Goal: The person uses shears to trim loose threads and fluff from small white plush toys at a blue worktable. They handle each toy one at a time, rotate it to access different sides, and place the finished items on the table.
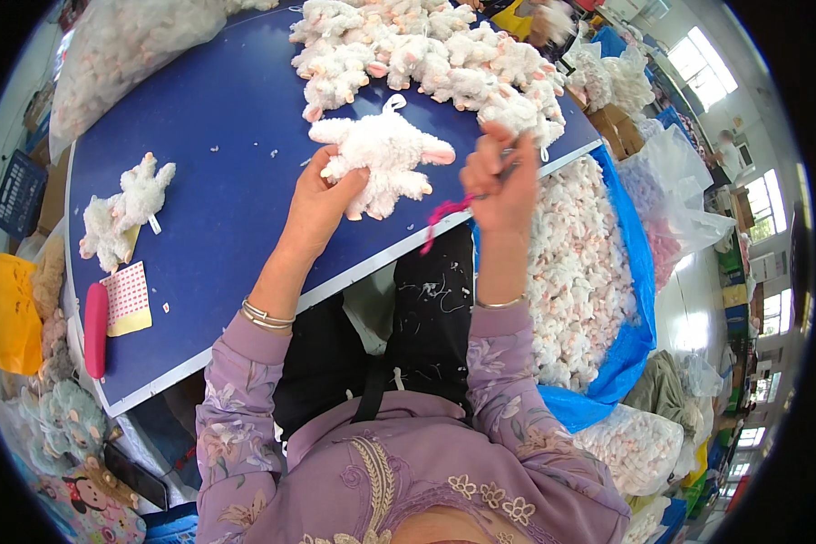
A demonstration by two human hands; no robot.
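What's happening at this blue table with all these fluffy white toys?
A person seated at the blue table holds a fluffy white plush lamb with pink ears in the left hand. The right hand is pinched beside it, with a strand of pink thread hanging from it. A heap of similar white plush toys lies on the table's far side, and another one lies apart at the left.

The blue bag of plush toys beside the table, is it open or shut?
Open. The blue bag has its rim spread wide, and the white plush toys heaped inside show from above.
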